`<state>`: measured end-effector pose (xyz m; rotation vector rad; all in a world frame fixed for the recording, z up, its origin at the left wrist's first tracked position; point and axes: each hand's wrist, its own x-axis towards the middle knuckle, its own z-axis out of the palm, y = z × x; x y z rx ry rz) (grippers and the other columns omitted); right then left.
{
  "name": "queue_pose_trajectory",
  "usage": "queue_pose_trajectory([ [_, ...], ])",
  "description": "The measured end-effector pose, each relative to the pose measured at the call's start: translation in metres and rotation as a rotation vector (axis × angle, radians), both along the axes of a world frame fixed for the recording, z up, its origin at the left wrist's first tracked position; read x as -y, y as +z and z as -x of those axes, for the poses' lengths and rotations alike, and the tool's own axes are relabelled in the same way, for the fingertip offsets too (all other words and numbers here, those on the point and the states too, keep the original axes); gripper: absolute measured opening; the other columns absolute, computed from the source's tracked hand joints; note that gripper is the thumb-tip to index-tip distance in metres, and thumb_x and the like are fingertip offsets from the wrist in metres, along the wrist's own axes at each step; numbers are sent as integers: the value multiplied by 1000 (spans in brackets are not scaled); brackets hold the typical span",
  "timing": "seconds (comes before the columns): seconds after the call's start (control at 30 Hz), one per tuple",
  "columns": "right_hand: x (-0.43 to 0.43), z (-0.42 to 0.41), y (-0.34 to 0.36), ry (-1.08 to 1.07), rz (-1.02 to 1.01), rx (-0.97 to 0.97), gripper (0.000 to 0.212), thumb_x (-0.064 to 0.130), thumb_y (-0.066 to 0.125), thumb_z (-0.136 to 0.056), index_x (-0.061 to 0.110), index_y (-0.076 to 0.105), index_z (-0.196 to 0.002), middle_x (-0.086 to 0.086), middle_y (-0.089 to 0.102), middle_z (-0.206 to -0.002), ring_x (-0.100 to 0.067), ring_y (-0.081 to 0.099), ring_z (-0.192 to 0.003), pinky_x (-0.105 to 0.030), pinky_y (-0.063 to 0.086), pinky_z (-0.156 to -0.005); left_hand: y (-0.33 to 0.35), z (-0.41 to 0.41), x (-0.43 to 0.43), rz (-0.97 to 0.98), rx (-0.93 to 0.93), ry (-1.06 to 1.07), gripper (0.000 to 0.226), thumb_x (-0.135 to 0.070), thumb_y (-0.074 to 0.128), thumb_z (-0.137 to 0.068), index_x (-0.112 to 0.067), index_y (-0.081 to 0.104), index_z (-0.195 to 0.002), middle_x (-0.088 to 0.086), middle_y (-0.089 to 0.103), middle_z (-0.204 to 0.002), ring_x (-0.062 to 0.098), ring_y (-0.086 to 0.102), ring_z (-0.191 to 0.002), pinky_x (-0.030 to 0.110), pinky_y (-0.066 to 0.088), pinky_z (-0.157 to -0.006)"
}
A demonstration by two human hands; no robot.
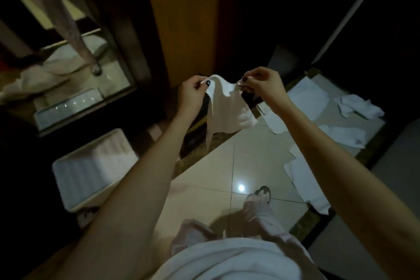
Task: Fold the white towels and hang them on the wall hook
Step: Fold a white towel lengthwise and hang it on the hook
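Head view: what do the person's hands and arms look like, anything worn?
The left forearm and right forearm are bare: no sleeves, gloves, watch or bracelet in view. The left hand and right hand each show a dark-painted thumbnail. No rings show, though the light is dim.

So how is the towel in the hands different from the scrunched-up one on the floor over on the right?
The held towel is up in the air, pinched at its top by the left hand and right hand; the scrunched towel lies on the floor. The held towel hangs loose; the scrunched towel sits bunched up. Both are white.
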<state>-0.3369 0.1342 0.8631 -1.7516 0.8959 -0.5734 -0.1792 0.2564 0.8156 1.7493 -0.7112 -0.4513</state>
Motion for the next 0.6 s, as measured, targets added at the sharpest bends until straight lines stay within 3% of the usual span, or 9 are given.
queue_pose_trajectory([
  [0.13,34,20,12,120,67,-133,19,13,69,-86,15,63,-104,0,70,-98,-11,69,-92,-28,56,-84,22,22,54,58,-32,-139,9,-13,62,-90,-21,64,-94,-11,65,-86,-11,60,-73,7,45,-60],
  [0.23,65,34,17,135,168,-150,5,20,69,-88,19,65,-91,9,69,-81,0,69,-75,-16,53,-67,32,40,94,49,-49,-229,9,-8,60,-91,-14,61,-97,-7,63,-87,-6,60,-75,7,46,-62],
  [0.3,92,43,20,159,258,-188,5,25,68,-89,22,66,-87,12,65,-79,-4,66,-72,-17,51,-65,39,49,120,45,-53,-286,10,-7,58,-92,-11,62,-99,-5,64,-90,0,61,-82,11,50,-68],
  [0.4,137,51,22,197,371,-256,8,31,69,-87,28,63,-84,16,49,-89,-1,51,-78,-11,36,-64,47,61,158,52,-82,-348,17,-8,58,-92,-5,66,-107,5,68,-101,13,64,-93,22,54,-79],
  [0.53,201,51,23,315,418,-264,12,31,69,-87,35,60,-80,6,53,-124,0,47,-101,-9,32,-75,57,74,209,72,-88,-357,21,-6,58,-92,-3,65,-112,8,68,-104,3,65,-89,17,53,-77],
  [0.6,231,50,26,332,412,-255,13,31,67,-87,36,60,-77,7,60,-119,2,52,-98,-10,37,-77,63,79,235,74,-99,-362,20,-5,57,-92,-2,64,-111,8,68,-100,1,65,-85,15,51,-74],
])
